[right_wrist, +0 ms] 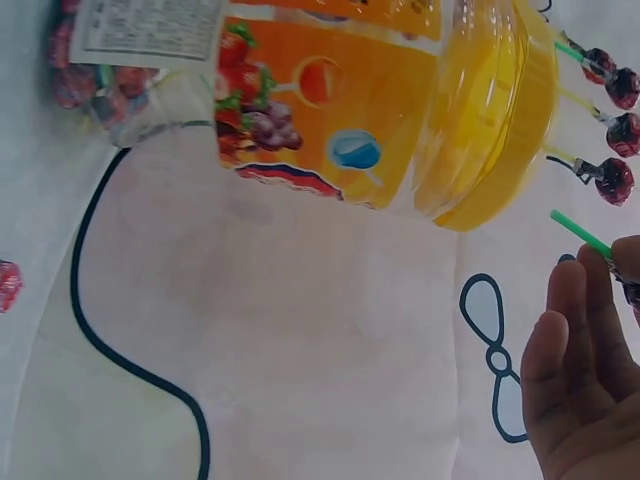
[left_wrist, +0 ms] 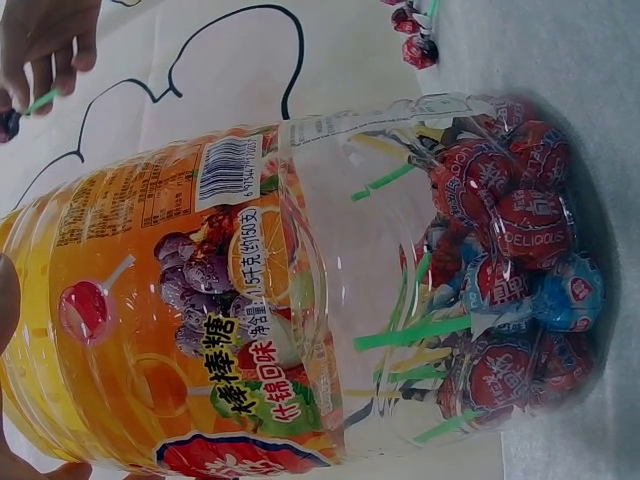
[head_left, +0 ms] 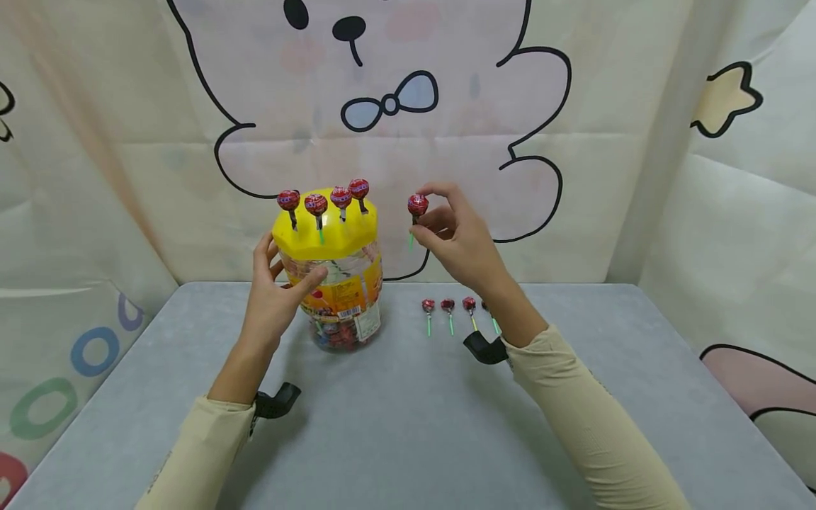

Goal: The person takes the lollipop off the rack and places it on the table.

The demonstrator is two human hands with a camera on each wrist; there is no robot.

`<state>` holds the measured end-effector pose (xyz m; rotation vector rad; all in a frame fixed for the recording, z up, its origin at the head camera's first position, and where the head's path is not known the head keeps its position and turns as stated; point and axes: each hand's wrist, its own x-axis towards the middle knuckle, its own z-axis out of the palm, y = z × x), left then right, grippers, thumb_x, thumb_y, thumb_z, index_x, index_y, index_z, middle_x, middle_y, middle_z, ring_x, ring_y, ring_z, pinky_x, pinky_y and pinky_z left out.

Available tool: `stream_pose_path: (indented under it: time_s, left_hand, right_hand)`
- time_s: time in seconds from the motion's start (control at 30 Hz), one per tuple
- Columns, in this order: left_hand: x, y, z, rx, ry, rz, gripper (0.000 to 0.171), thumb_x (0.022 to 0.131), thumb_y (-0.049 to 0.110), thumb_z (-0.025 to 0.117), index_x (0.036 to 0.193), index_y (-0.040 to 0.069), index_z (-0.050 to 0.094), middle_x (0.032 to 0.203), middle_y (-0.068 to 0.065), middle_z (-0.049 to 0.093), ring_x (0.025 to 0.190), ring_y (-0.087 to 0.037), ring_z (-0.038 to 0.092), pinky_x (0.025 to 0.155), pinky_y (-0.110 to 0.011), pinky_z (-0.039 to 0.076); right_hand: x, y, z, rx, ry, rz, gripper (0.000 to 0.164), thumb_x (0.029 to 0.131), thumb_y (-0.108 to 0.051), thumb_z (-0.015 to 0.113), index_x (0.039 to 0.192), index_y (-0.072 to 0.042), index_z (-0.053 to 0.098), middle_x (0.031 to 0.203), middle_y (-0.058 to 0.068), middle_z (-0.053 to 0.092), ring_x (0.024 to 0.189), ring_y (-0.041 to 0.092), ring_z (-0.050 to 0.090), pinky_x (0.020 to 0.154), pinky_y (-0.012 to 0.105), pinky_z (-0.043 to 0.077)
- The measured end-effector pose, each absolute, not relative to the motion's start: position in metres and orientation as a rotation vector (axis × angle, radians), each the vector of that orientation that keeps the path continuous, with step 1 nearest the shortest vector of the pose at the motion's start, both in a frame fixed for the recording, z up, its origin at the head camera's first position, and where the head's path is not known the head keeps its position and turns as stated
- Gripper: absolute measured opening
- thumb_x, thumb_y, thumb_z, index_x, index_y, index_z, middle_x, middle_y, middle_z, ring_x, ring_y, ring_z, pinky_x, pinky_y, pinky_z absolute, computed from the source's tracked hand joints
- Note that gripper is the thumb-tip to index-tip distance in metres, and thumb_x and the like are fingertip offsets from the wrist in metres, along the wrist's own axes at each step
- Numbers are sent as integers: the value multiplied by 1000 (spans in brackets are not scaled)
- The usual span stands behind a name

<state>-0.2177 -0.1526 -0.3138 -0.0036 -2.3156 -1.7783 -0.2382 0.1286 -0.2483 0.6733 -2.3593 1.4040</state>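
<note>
A clear plastic jar (head_left: 341, 297) with a yellow lid (head_left: 325, 234) and an orange label stands on the table. My left hand (head_left: 274, 290) grips its upper left side, thumb across the front. Several red-wrapped lollipops (head_left: 316, 205) stick up from the lid. Through the clear lower wall in the left wrist view, more lollipops (left_wrist: 535, 225) show, heads at the bottom. To the right of the lid and apart from it, my right hand (head_left: 455, 230) pinches a red lollipop (head_left: 417, 205), head up, green stick (right_wrist: 578, 232) pointing down.
Several red lollipops (head_left: 428, 306) lie in a row on the grey table (head_left: 382, 425), right of the jar and partly behind my right wrist. A printed curtain (head_left: 446, 163) hangs at the table's back edge. Black straps (head_left: 277, 401) sit at both wrists.
</note>
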Motion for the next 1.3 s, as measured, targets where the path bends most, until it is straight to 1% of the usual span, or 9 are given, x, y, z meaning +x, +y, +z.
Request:
stream_pose_path:
  time_s: [0.17, 0.37, 0.53, 0.63, 0.73, 0.9, 1.0, 1.17, 1.3]
  left_hand:
    - [-217, -152, -314, -13, -2307, -1780, 100, 86, 43, 76, 157, 39, 6, 166, 1, 10, 152, -31, 17, 114, -66, 33]
    - [-220, -151, -313, -15, -2321, -1777, 102, 85, 46, 76, 157, 38, 5, 166, 1, 10, 152, -31, 16, 114, -67, 31]
    - [-220, -152, -311, -50, -2325, -1766, 101, 86, 45, 75, 157, 38, 3, 166, 1, 10, 152, -31, 16, 114, -67, 31]
    - [-220, -154, -312, -55, -2338, -1754, 101, 86, 44, 75, 157, 38, 3, 166, 0, 10, 152, -32, 17, 114, -67, 32]
    - [-219, -155, -312, -52, -2358, -1742, 101, 87, 43, 75, 157, 36, 3, 166, 0, 10, 152, -32, 18, 113, -67, 33]
    - [-219, -156, -314, -42, -2376, -1723, 103, 86, 44, 75, 157, 35, 1, 166, 0, 10, 152, -32, 18, 113, -67, 33]
    - [-219, -157, -315, -39, -2378, -1723, 102, 87, 43, 74, 157, 35, 1, 166, 0, 10, 153, -32, 18, 113, -67, 33]
    - [-219, -157, -315, -49, -2371, -1734, 101, 88, 39, 74, 157, 35, 1, 166, -1, 9, 153, -32, 17, 114, -67, 32]
    - [-220, -157, -315, -52, -2373, -1739, 104, 86, 44, 75, 157, 36, 1, 166, 0, 9, 152, -32, 18, 113, -66, 33]
  right_hand:
    - [-226, 139, -263, 687, -2377, 1417, 47, 95, -20, 67, 137, -26, 46, 102, 7, 72, 91, 19, 64, 82, 37, 54]
    - [-208, 150, -278, 677, -2440, 1459, 47, 95, -21, 68, 137, -29, 47, 100, 6, 72, 87, 21, 65, 80, 36, 55]
    - [-198, 162, -291, 638, -2456, 1519, 47, 94, -19, 69, 136, -29, 49, 97, 6, 73, 86, 24, 67, 78, 32, 56]
    - [-194, 169, -304, 589, -2482, 1607, 47, 94, -19, 69, 135, -27, 49, 96, 6, 73, 88, 22, 68, 79, 29, 55]
    - [-193, 174, -318, 538, -2554, 1642, 47, 94, -21, 70, 135, -26, 49, 95, 4, 74, 89, 18, 68, 81, 29, 53]
    - [-196, 174, -331, 532, -2654, 1583, 47, 93, -23, 71, 135, -27, 50, 95, 3, 75, 88, 19, 67, 80, 34, 53]
    - [-199, 172, -336, 533, -2704, 1512, 46, 93, -23, 71, 134, -28, 50, 97, 3, 75, 87, 18, 66, 79, 35, 52]
    - [-202, 169, -344, 542, -2778, 1432, 47, 92, -21, 70, 134, -24, 50, 98, 4, 77, 86, 14, 68, 80, 34, 53]
    - [-204, 169, -349, 515, -2834, 1438, 47, 92, -21, 69, 135, -21, 49, 96, 3, 76, 84, 14, 67, 79, 33, 52]
